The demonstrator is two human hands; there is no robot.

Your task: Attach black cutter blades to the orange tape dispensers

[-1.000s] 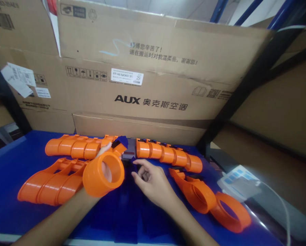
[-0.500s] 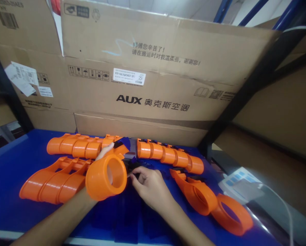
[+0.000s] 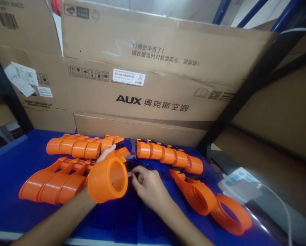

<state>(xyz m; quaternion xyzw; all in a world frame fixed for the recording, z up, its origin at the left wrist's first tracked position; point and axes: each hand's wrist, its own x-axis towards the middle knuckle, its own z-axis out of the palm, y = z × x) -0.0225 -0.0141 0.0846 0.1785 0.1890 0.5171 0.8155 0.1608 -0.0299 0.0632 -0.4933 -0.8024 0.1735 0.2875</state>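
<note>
My left hand (image 3: 105,153) is closed around an orange plastic piece with a round open cuff (image 3: 100,181); the cuff hides most of the fingers. A dark blue glossy film (image 3: 128,145) sits on that piece's upper end. Just right of the cuff, my right hand (image 3: 150,186) is closed in a pinch between thumb and forefinger. A thin pale strip (image 3: 129,174) shows at its fingertips, too small to identify. Behind the hands lies a jumble of dark pieces (image 3: 134,164), partly covered by them.
Similar orange pieces stand in a back left row (image 3: 73,145), a back right row (image 3: 168,155) and a front left group (image 3: 52,184). Loose orange pieces (image 3: 232,213) lie at right near a white box (image 3: 241,184) with a cable. Cardboard (image 3: 153,85) walls the blue table's (image 3: 4,171) back.
The held orange piece has shifted slightly right and turned a little, its round opening moving with it. My right hand stays nearly in place, still pinching.
</note>
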